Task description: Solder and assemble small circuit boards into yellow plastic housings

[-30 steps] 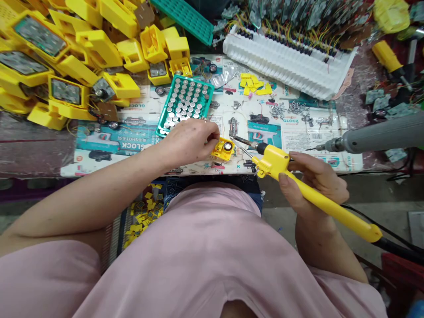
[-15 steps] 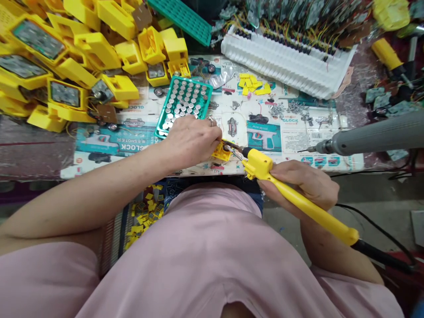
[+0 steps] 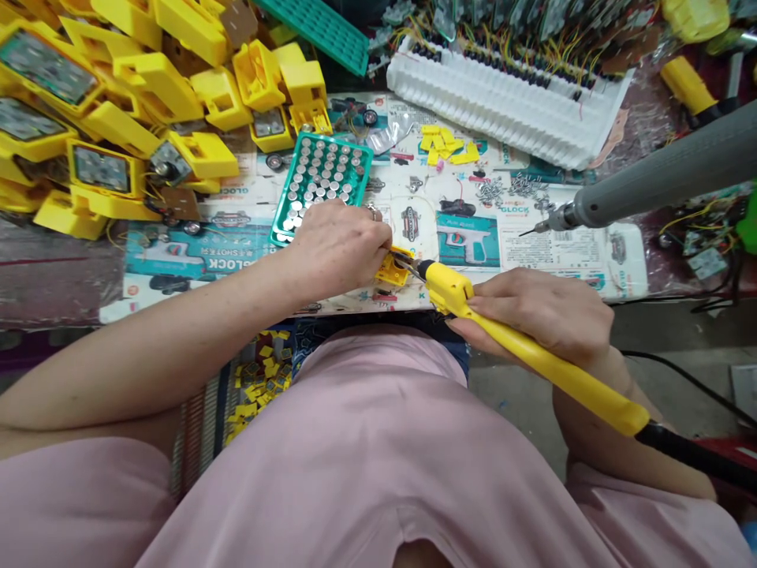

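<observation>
My right hand (image 3: 541, 315) is wrapped round the handle of a yellow soldering gun (image 3: 514, 343), which points left. Its metal tip reaches the small yellow plastic housing (image 3: 393, 270) near the table's front edge; whether it touches cannot be made out. My left hand (image 3: 343, 244) is closed, its fingertips pinched at the housing's upper left side and partly hidden by the hand itself. Just behind that hand lies a green tray (image 3: 365, 170) with rows of small round silver cells (image 3: 322, 177), its near part covered by the hand.
Yellow plastic casings (image 3: 151, 87) are heaped at the back left. A white ribbed rack (image 3: 497, 106) holds black parts with wires at the back. Small yellow pieces (image 3: 443, 143) and loose screws (image 3: 523, 185) lie mid-table. A grey electric screwdriver (image 3: 662, 170) hangs in from the right.
The soldering gun's tip has moved slightly left and further over the yellow housing. The grey screwdriver has swung upward and left. The left hand keeps its grip; the whole view has shifted slightly.
</observation>
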`<state>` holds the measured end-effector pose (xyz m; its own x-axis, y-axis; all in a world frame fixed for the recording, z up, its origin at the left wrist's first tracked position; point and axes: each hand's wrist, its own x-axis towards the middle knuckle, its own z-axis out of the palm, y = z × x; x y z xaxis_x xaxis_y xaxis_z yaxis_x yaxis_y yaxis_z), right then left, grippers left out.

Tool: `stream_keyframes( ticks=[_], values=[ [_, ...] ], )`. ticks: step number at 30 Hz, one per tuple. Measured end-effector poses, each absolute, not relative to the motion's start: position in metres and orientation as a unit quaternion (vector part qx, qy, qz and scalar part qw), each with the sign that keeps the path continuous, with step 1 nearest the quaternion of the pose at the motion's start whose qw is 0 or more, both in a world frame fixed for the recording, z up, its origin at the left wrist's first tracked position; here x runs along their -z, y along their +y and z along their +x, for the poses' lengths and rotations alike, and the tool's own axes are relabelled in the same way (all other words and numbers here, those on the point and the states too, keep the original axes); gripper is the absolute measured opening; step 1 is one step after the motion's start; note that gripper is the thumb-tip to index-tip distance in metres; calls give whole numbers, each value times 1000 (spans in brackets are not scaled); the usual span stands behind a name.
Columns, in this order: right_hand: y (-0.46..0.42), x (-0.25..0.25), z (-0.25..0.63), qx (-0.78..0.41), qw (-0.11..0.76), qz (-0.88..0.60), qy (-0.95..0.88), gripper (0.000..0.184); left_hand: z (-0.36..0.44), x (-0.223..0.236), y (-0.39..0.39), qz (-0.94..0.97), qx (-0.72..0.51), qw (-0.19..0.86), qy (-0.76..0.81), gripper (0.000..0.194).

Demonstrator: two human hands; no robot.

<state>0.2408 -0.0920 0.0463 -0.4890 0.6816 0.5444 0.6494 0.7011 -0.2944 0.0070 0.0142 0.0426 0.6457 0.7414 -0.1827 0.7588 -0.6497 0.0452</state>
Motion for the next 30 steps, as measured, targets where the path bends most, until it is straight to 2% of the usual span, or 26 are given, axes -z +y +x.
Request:
stream_keyframes(
  ticks=[3,8,12,17,22,27,30],
  values=[
    [-89,-52,242,-43,350,-383,-854,17,5,-41,15,908,62,62,411,37],
    [-88,-53,241,-64,434,-395,-807,22,2,-38,16,913,62,62,399,38],
    [-88,-48,244,-63,431,-405,-804,21,1,-37,17,917,46,66,391,38],
    [-92,-40,246,-45,458,-401,-792,30,0,-37,16,922,46,48,382,37],
    [-106,-34,237,-12,444,-540,-715,31,-3,-35,14,915,31,72,396,36],
    [-115,-23,239,-19,455,-554,-698,48,-11,-31,11,914,11,62,400,35],
    [-115,-14,240,-9,471,-551,-689,51,-14,-30,10,914,14,57,401,34]
  ],
)
